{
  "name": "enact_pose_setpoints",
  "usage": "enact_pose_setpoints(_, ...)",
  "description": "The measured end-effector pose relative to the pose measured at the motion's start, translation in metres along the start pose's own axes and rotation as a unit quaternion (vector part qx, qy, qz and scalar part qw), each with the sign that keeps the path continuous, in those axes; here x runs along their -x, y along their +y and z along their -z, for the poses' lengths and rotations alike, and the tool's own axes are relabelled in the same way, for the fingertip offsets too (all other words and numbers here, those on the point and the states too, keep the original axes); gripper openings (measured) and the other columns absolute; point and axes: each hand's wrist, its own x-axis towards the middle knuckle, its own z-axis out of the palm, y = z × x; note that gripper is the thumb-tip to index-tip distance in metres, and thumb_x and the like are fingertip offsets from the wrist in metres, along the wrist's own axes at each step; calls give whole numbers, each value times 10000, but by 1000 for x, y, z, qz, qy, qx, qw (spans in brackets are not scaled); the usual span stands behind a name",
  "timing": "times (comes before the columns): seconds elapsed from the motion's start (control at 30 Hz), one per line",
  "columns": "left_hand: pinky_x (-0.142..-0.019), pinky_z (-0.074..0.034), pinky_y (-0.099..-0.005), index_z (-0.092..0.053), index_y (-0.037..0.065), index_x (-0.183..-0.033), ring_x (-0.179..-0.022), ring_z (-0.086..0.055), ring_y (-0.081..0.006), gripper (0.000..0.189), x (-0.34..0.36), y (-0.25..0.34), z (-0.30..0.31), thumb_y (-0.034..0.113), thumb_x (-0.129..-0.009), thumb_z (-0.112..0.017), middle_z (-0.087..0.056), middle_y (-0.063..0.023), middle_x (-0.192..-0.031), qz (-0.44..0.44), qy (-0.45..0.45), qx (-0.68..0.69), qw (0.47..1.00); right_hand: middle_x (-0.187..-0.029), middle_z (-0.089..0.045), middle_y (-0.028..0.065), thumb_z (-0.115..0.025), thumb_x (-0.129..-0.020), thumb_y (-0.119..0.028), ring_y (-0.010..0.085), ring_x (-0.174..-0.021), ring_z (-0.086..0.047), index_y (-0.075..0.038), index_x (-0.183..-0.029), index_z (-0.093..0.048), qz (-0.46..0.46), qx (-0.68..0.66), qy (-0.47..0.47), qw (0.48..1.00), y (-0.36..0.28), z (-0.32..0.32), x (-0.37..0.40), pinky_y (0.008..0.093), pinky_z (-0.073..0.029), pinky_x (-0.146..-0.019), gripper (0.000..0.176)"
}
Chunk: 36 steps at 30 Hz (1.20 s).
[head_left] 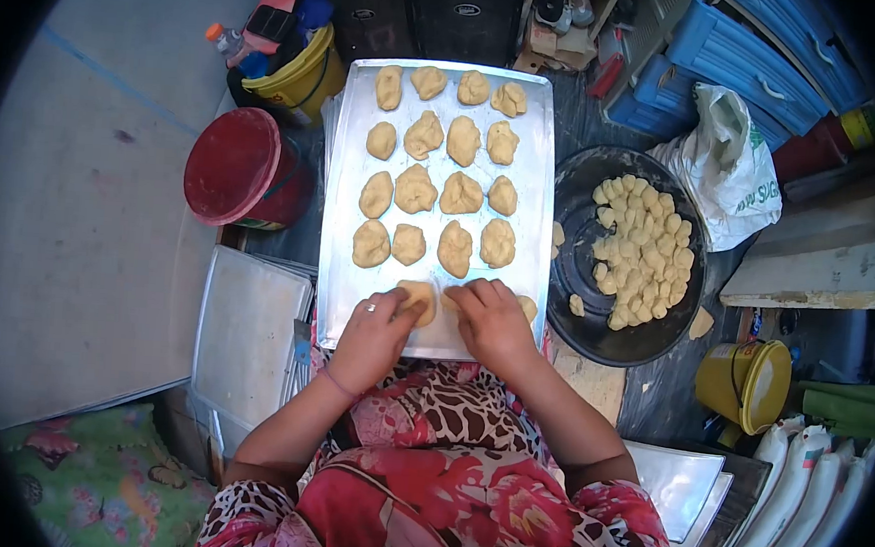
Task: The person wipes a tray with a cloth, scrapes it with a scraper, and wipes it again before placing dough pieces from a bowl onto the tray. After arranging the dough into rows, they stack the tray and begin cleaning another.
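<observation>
A metal tray point(433, 243) lies in front of me, bearing several flattened dough pieces point(459, 194) in rows. At its near edge my left hand point(381, 328) has its fingers closed on a dough piece point(416, 300). Beside it, my right hand point(492, 322) bends its fingers down to the tray, over a bit of dough point(448, 301) that they partly hide. Another dough piece point(527, 308) shows just past the right hand. To the right of the tray, a black basin point(570, 272) holds a heap of small dough balls point(644, 251).
A red bucket point(234, 166) and a yellow bucket point(304, 80) stand left of the tray. Flat metal trays point(249, 332) lie at lower left. On the right are a white sack point(729, 171), blue drawers point(746, 67) and a yellow pail point(751, 383).
</observation>
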Motion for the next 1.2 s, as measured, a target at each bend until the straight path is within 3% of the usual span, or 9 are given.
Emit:
enact_pose_setpoints(0.2,-749,-454,-419,-601,30,-956,-812,-574,-338,287,24,0,8,206,-760,-714,-606,-147,-868,182,54,-21,982,-929,-552,177,-650,-779,-108,365,-848,-587,-32,-1055,-510,-206,-325,-26,923,-42,-11,-10,443,-486,-726,319)
enact_pose_setpoints(0.4,-681,-463,-430,-588,67,-939,-697,-618,-344,271,18,-4,3,295,-825,-678,-608,-132,-686,354,52,18,934,-916,-573,138,-664,-807,-193,328,-839,-583,-68,-1077,-584,-67,-142,-3,988,-39,-15,-10,412,-473,-735,308)
enact_pose_setpoints(0.47,-714,-469,-428,-588,63,-1014,-759,-619,-349,293,19,-7,10,279,-832,-669,-617,-157,-768,328,75,40,941,-920,-578,121,-675,-796,-213,314,-876,-567,-77,-1064,-604,-81,-53,65,993,-30,13,-2,410,-452,-772,308)
enact_pose_setpoints(0.63,-877,-447,-403,-515,41,-1278,-1048,-520,-370,500,0,-26,22,159,-816,-667,-506,-206,-1154,228,167,50,958,-1082,-558,138,-729,-726,-223,316,-959,-562,-93,-1135,-599,-183,106,-7,977,8,45,37,400,-453,-831,449)
enact_pose_setpoints(0.8,-902,-446,-392,-532,44,-1248,-1048,-530,-363,503,-25,-53,9,153,-785,-697,-507,-217,-1158,190,150,44,969,-1128,-542,152,-691,-714,-97,342,-1046,-551,-78,-1170,-575,-189,-55,-25,980,5,19,33,390,-479,-869,471)
enact_pose_setpoints(0.9,-903,-442,-391,-548,32,-1197,-1047,-521,-361,462,-27,-58,4,149,-777,-702,-501,-209,-1150,274,125,111,947,-1159,-543,154,-664,-729,-68,340,-1053,-545,-45,-1226,-517,-147,-169,64,972,-6,2,17,387,-470,-875,519)
enact_pose_setpoints(1.0,-885,-428,-439,-584,42,-1139,-1065,-504,-367,395,-20,-44,6,166,-781,-696,-528,-170,-1110,227,227,35,946,-1223,-532,154,-661,-738,-66,324,-1074,-534,-52,-1225,-525,-86,-79,-3,993,-4,-14,16,397,-446,-904,507)
enact_pose_setpoints(1.1,-904,-380,-455,-597,61,-1124,-1060,-507,-341,393,2,-14,23,187,-767,-703,-552,-121,-1107,181,202,-7,962,-1274,-523,150,-703,-732,-113,312,-1078,-535,-92,-1264,-529,-70,-64,6,995,-4,-21,19,409,-423,-943,560)
enact_pose_setpoints(1.2,-949,-300,-449,-630,69,-1097,-1075,-492,-307,373,11,7,15,193,-753,-702,-600,-82,-1065,106,25,-10,994,-1274,-525,147,-708,-729,-113,320,-1082,-532,-109,-1259,-555,-32,-78,42,996,6,-29,29,411,-426,-928,551)
